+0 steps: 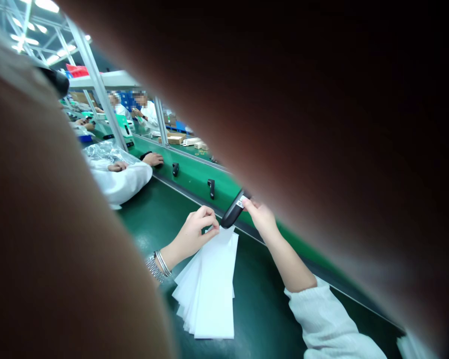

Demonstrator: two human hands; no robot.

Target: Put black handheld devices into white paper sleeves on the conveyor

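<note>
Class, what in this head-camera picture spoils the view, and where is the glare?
Head view: out-of-focus dark shapes hide most of the frame; ceiling lights glare top left; white paper sheets look washed out; the black device looks sharp.

We look out from a camera worn on the person's head, facing forward and down and rolled sideways. We sit close above the hands (194,237) at the green workbench (258,299), with a dark blurred shape (303,99) covering much of the frame.

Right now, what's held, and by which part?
Right hand pinches a black curved device near its upper end, by a small white label. Left hand grips the top edge of a fanned stack of white sheets.
</note>
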